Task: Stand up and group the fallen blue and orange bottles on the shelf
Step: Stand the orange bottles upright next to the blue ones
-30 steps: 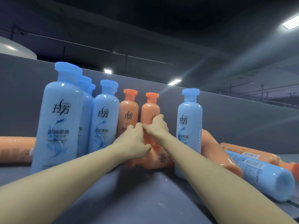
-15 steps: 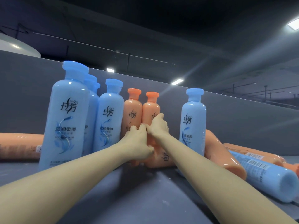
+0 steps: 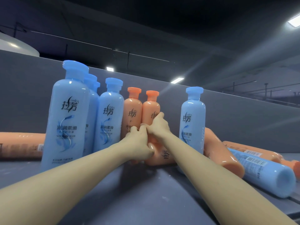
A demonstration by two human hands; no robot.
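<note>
Two orange bottles (image 3: pixel 132 113) (image 3: pixel 151 109) stand side by side at the back of the grey shelf (image 3: pixel 129 202). My left hand (image 3: pixel 139 142) is curled low against the left one, its thumb near a fallen orange bottle (image 3: pixel 164 155) lying in front. My right hand (image 3: pixel 158 125) grips the right upright orange bottle. Several blue bottles (image 3: pixel 68 120) (image 3: pixel 110 117) stand grouped to the left. One blue bottle (image 3: pixel 193 120) stands alone to the right. Which bottle the left hand actually holds is partly hidden.
Right of my arm lie a fallen orange bottle (image 3: pixel 222 155), a fallen blue bottle (image 3: pixel 263 172) and another orange one (image 3: pixel 259 151) behind it. An orange bottle (image 3: pixel 21 145) lies at far left. A grey back panel (image 3: pixel 243 120) closes the shelf.
Both hands stay together on the orange bottles with almost no movement. The view has shifted slightly, so the bottles sit a little further right in the picture.
</note>
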